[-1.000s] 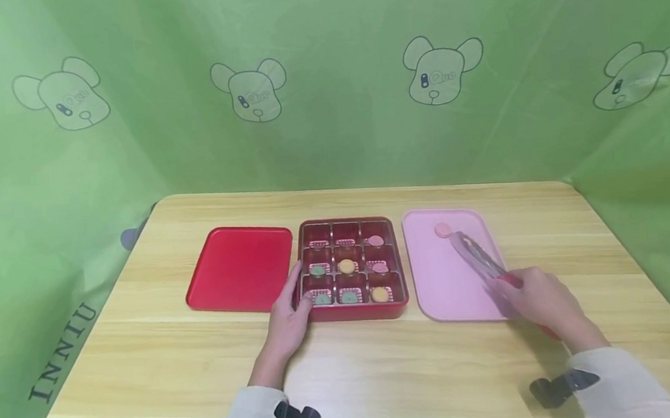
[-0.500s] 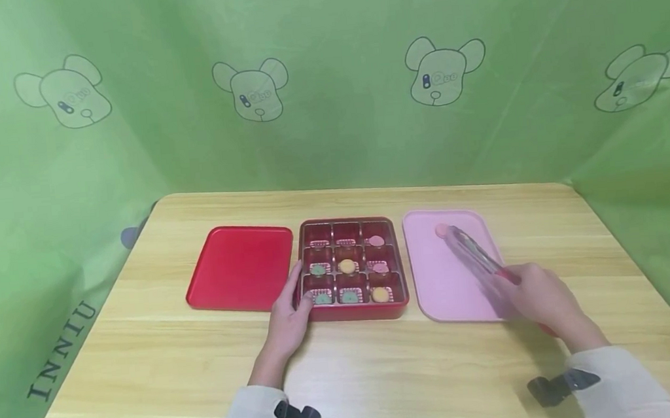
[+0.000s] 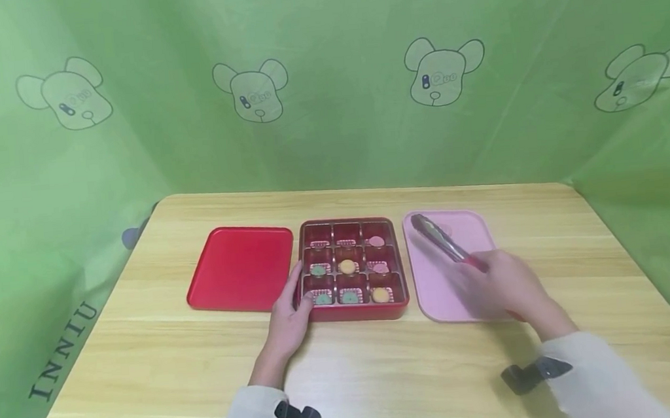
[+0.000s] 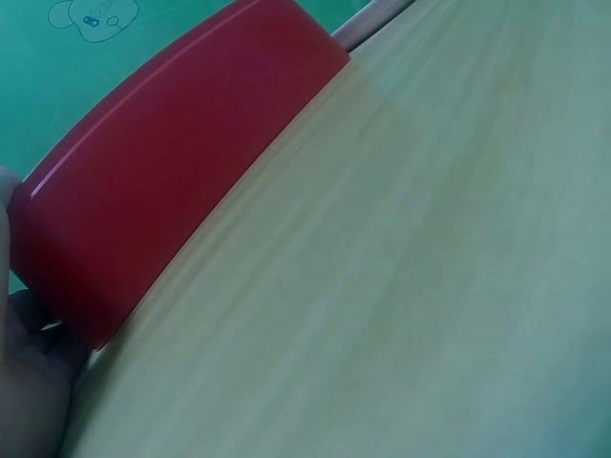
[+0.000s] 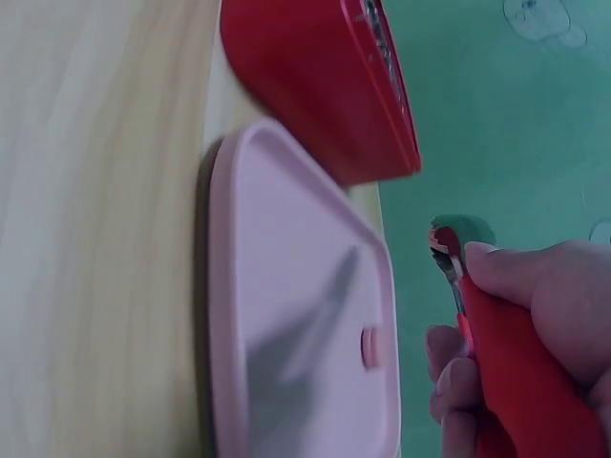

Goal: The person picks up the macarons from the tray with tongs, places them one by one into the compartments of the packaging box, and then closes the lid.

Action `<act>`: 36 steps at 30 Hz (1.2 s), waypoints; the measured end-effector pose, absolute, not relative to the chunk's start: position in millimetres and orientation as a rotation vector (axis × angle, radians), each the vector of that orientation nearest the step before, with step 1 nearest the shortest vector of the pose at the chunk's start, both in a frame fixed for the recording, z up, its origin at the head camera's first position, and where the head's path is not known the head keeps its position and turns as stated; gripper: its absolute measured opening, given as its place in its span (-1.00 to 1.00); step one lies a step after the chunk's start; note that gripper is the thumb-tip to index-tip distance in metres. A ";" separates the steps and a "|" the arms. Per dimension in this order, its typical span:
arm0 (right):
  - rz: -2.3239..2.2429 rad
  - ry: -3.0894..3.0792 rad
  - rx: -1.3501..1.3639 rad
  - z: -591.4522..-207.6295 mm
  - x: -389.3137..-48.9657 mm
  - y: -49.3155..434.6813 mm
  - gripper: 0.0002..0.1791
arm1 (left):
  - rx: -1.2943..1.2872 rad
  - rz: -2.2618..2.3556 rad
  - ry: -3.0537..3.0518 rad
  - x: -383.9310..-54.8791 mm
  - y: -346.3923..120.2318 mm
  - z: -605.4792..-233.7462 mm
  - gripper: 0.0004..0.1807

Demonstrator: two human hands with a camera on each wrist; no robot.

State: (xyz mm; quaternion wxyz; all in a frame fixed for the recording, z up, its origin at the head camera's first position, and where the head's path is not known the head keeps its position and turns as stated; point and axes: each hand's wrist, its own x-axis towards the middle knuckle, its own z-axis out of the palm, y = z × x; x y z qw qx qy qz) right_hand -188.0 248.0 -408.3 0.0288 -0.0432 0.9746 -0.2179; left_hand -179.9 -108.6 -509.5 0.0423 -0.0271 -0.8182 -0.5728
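My left hand (image 3: 287, 318) holds the near left corner of a red divided box (image 3: 357, 311), fingers along its side and thumb at the rim. Small round cookie-like pieces lie in several compartments: green (image 3: 322, 299), yellow (image 3: 347, 266) and pink (image 3: 375, 240). My right hand (image 3: 503, 281) grips red-handled tongs (image 3: 440, 239) above a pink tray (image 3: 436, 293). In the right wrist view the tongs' tips are raised with something reddish at them; whether they hold a piece, I cannot tell. A pink round piece (image 5: 370, 347) lies on the tray.
To the left of the box lies a flat red lid (image 3: 242, 269). Everything stands on a wooden table (image 3: 383, 376). Green cloth (image 3: 354, 148) with printed bear heads hangs behind and at the sides.
The right hand and tongs have moved left and toward the back, away from the spot by the pink piece. The left hand and box have not moved.
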 end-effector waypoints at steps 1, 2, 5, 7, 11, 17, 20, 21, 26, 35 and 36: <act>-0.680 3.004 -0.147 -407.3 -189.6 244.3 -0.59 | -0.080 -1.753 -2.504 -179.8 -108.7 -509.4 -0.27; -0.692 2.997 -0.153 -406.1 -191.2 240.2 -0.59 | -0.078 -1.753 -2.505 -179.8 -108.8 -509.5 -0.27; -0.741 2.970 -0.154 -403.0 -195.6 228.1 -0.58 | -0.072 -1.753 -2.512 -180.0 -109.1 -509.9 -0.27; -0.767 2.966 -0.152 -401.6 -198.5 219.7 -0.60 | -0.071 -1.750 -2.514 -180.1 -109.4 -510.2 -0.27; -0.793 2.952 -0.175 -401.8 -204.5 200.6 -0.62 | -0.066 -1.741 -2.514 -180.1 -109.9 -510.8 -0.27; -0.809 2.886 -0.192 -405.1 -211.5 173.0 -0.59 | -0.059 -1.744 -2.513 -180.0 -109.0 -512.0 -0.27; -0.816 2.869 -0.198 -406.9 -215.4 163.1 -0.59 | -0.061 -1.732 -2.511 -180.3 -108.0 -512.1 -0.27; -0.820 2.866 -0.203 -407.6 -216.7 160.7 -0.60 | -0.061 -1.729 -2.510 -180.4 -107.7 -512.1 -0.27; -0.834 2.851 -0.210 -409.8 -220.9 153.3 -0.64 | -0.061 -1.729 -2.514 -180.4 -106.4 -511.1 -0.28; -0.824 2.844 -0.213 -412.8 -221.3 151.7 -0.66 | -0.054 -1.737 -2.515 -180.1 -107.8 -510.1 -0.27; -0.814 2.852 -0.210 -413.0 -221.3 152.0 -0.65 | -0.052 -1.738 -2.513 -180.0 -108.3 -510.0 -0.27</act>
